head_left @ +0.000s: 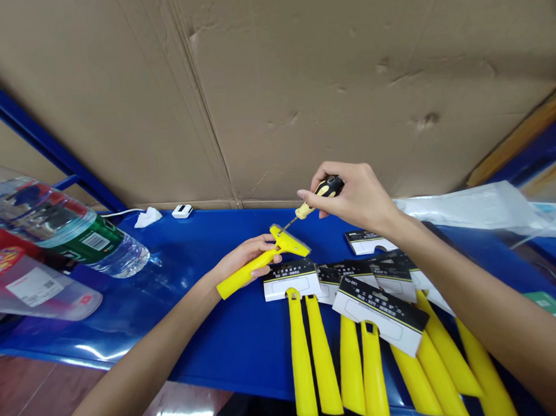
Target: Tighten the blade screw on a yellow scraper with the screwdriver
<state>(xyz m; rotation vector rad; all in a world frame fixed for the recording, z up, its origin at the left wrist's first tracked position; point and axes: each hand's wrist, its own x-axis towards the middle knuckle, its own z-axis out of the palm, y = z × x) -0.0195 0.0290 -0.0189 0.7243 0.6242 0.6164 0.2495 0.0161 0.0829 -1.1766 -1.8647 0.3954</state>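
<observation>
My left hand (250, 258) is closed around a yellow scraper (247, 274) near its head, with the handle pointing down and left. In my right hand (353, 197) is a screwdriver (310, 204) with a black and pale yellow handle. Its tip meets the upper left part of the scraper's head, where a small screw seems to sit. Several more yellow scrapers (302, 357) lie below and to the right, their heads covered by black and white cards (381, 314).
A blue table (181, 320) carries everything, with a cardboard wall (299, 94) behind. At the left are a water bottle (62, 221) and a clear plastic container (38, 288). A small white device (182, 211) sits at the back; clear plastic wrap (471, 212) lies at the right.
</observation>
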